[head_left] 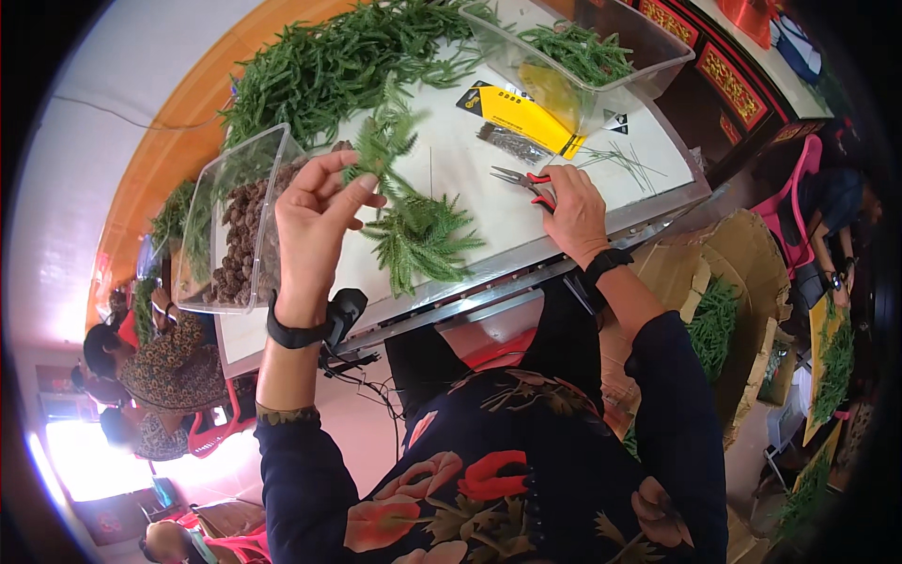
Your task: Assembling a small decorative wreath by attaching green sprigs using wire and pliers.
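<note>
**Green sprigs and pliers at the white bench**

Nearest the camera, dark floral sleeves lead up to two hands, each with a black band at the wrist. On the left, the left hand (315, 221) is raised over the white bench (470, 202), fingers pinched on the stem of a green sprig (387, 150) with needle-like leaves. That sprig hangs down toward a small heap of similar sprigs (423, 240) lying on the bench just beside the hand. On the right, the right hand (575, 211) rests on the bench, closed around the red handles of a pair of pliers (522, 183), whose metal tips point left toward the sprig.

Beyond the pliers lies a flat yellow package (512, 117) with a black corner, rectangular and set at a slant, and just beside it a small clear packet (512, 143) of dark bits. A black label with a white triangle (615, 122) sits near the foot of a clear plastic bin (648, 56), which holds more green sprigs. At the left edge of the bench a second clear bin (211, 221) holds brown cone-like pieces. A large pile of greenery (329, 66) spreads across the far end of the bench. Open cardboard boxes (742, 282) with more greenery stand to the right, below the bench. Other people sit at the lower left and far right.
</note>
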`<state>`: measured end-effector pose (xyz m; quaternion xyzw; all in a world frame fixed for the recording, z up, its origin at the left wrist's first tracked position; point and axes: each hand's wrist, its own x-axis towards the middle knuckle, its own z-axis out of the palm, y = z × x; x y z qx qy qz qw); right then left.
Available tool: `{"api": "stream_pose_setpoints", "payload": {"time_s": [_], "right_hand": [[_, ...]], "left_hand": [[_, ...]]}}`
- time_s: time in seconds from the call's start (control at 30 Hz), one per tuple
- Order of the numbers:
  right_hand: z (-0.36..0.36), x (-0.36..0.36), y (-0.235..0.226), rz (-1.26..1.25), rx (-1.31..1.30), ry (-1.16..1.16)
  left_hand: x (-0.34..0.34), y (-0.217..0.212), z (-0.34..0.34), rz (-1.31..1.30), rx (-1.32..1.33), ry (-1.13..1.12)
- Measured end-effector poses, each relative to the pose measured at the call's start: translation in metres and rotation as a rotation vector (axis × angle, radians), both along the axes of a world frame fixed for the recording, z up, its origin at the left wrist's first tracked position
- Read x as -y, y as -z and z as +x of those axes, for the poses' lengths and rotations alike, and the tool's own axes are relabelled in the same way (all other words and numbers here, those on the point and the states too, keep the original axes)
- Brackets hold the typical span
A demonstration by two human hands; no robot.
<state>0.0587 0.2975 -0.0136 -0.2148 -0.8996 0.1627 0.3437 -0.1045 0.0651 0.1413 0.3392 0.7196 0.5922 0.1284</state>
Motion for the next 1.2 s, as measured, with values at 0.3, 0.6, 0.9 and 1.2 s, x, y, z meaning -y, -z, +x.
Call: {"api": "stream_pose_setpoints", "payload": {"time_s": [0.3, 0.6, 0.9, 1.2], "right_hand": [[-0.002, 0.0, 0.001, 0.005, -0.008, 0.006], [-0.001, 0.0, 0.002, 0.006, 0.001, 0.016], [-0.002, 0.0, 0.004, 0.017, -0.018, 0.011], [-0.001, -0.001, 0.003, 0.047, -0.021, 0.007]], "left_hand": [[0.013, 0.004, -0.013, 0.027, 0.151, -0.001], [0.013, 0.004, -0.016, 0.096, 0.41, 0.094], [0.015, 0.005, -0.018, 0.235, 0.654, 0.113], [0.022, 0.012, -0.027, 0.258, 0.732, 0.114]]}}
